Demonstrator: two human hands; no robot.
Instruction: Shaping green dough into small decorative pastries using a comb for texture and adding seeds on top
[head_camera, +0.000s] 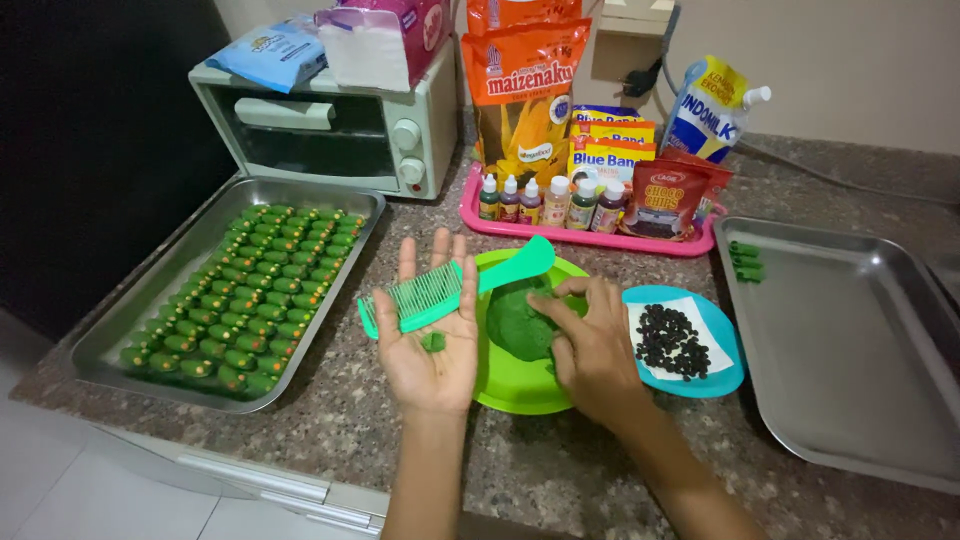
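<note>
Small green dough piece (433, 341) lies on the flat, upturned left hand (430, 335) with a green plastic comb (455, 285) across its fingers; right hand (590, 345) pinches the green dough lump (520, 322) on the lime-green plate (510, 385); judged best kept equal-sized.

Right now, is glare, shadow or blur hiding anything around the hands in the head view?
Head view: sharp and evenly lit around the left hand, the green comb and the dough under the right hand. Soft glare streaks the right tray without hiding anything. The far left is dark, and the frame edges bend slightly.
</note>
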